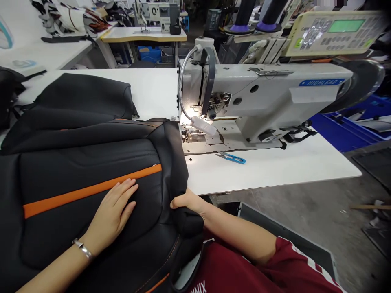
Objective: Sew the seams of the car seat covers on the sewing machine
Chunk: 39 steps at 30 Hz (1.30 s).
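Note:
A black leather-look car seat cover [128, 228] with an orange stripe [91, 193] spreads over the left of the table and hangs over its front edge. My left hand [115, 209] lies flat on the cover, fingers stretched out, fingertips touching the stripe. At the cover's right edge my right hand [187, 202] grips the material, thumb on top and the other fingers hidden beneath. The far edge of the cover reaches the lit needle area of a sewing machine [269, 93]. Blue thread snips [231, 158] lie on the white table, apart from both hands.
A control panel [332, 34] and thread cones [244, 16] stand behind the machine head. A white lamp [203, 125] hangs by the needle. Another sewing machine [157, 16] sits on a table at the back. A blue bin [345, 128] is at the right.

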Tool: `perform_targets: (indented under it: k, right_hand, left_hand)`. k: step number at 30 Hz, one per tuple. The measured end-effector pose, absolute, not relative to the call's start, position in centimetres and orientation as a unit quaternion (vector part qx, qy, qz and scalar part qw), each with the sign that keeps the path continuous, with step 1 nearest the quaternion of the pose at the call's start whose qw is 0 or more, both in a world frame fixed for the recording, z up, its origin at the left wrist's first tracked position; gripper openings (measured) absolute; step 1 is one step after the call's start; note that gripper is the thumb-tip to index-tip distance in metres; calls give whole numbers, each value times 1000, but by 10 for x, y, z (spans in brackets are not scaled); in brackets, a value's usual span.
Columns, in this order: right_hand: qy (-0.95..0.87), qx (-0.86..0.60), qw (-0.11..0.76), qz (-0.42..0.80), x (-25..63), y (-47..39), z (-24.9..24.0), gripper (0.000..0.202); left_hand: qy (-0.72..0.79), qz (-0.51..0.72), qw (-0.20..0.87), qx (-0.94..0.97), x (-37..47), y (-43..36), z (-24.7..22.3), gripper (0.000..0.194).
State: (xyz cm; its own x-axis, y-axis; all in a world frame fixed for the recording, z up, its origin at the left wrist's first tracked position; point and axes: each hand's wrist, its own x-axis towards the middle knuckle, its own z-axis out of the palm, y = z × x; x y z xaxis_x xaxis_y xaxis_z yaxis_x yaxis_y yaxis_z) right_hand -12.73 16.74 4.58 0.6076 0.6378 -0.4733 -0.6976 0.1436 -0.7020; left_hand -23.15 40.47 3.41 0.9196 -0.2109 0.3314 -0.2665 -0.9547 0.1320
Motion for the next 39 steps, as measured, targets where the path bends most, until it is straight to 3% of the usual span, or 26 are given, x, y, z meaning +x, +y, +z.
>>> perform_targets:
  k: [16, 20, 26, 32, 39]
  right_hand:
    - [59, -413, 756, 504, -123, 167, 41, 56]
    - [53, -382, 741, 549, -122, 160, 41, 47]
    - [-68, -366, 734, 568, -122, 151, 52, 68]
    - [-53, -422, 714, 555, -129, 154, 56, 83]
    - [-7, -401, 707, 583, -137, 161, 51, 72]
  left_hand:
    - [-132, 189, 98, 968, -233, 397, 49, 39]
    - [-210, 235, 118, 942, -242, 373, 67, 39]
    - [-337, 235, 84, 908, -251, 327, 93, 23]
    - [-315, 220, 88, 919, -273, 315, 71, 41]
    - [-262, 189, 22, 946, -290, 303, 106, 35]
